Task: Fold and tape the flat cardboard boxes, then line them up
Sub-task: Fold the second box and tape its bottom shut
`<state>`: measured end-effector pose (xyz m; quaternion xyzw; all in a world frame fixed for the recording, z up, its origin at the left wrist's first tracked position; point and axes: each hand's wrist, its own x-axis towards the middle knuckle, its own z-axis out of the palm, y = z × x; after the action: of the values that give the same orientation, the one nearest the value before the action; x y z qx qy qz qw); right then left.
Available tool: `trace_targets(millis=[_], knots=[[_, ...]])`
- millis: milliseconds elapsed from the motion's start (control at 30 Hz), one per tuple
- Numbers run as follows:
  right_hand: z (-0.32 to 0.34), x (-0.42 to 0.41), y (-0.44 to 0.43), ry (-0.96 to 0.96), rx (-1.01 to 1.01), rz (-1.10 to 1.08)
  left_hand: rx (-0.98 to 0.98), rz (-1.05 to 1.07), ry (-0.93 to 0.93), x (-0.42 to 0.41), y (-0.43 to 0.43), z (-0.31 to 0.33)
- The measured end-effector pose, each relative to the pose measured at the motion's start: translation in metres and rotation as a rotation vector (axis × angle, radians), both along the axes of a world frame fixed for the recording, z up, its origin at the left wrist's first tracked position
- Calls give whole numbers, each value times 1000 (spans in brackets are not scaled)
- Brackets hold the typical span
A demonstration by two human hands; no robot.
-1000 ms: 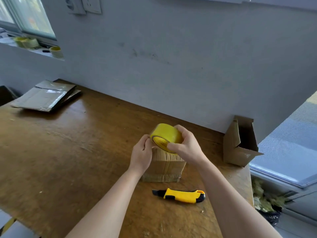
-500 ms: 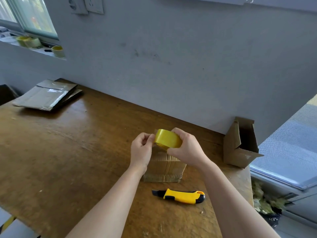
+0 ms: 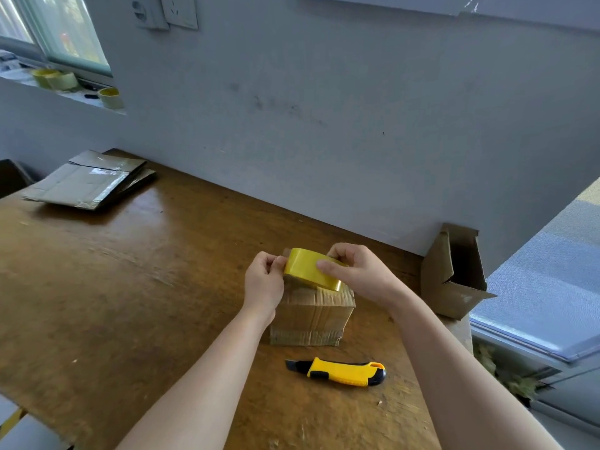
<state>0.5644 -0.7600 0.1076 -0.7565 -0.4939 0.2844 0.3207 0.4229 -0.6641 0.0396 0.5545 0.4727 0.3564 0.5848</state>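
Right fingers (image 3: 328, 265) clamp tape roll (image 3: 308, 269) atop box (image 3: 311, 316); left fingers (image 3: 274, 266) pinch its edge.

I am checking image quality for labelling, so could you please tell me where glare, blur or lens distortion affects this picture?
Head view: daylight from the window puts a sheen on the table and glare on the flat cardboard; the wide lens tilts the wall and bends edges near the frame borders; the tape roll, both hands and the knife look reasonably sharp, the windowsill rolls soft.
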Motion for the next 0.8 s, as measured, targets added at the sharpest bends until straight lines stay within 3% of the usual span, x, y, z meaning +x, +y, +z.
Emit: trace_targets(millis=[167, 267, 433, 600, 800], knots=[[9, -2, 14, -246, 155, -117, 51, -42, -12, 2, -10, 0], [9, -4, 15, -443, 66, -122, 21, 11, -39, -1, -6, 0], [8, 0, 18, -537, -3, -106, 70, 19, -2, -5, -4, -5], [9, -1, 24, -586, -74, -91, 303, 100, 268, -14, -3, -13], [7, -23, 42, -681, -84, 16, 207, 154, 267, -30, -2, -19]])
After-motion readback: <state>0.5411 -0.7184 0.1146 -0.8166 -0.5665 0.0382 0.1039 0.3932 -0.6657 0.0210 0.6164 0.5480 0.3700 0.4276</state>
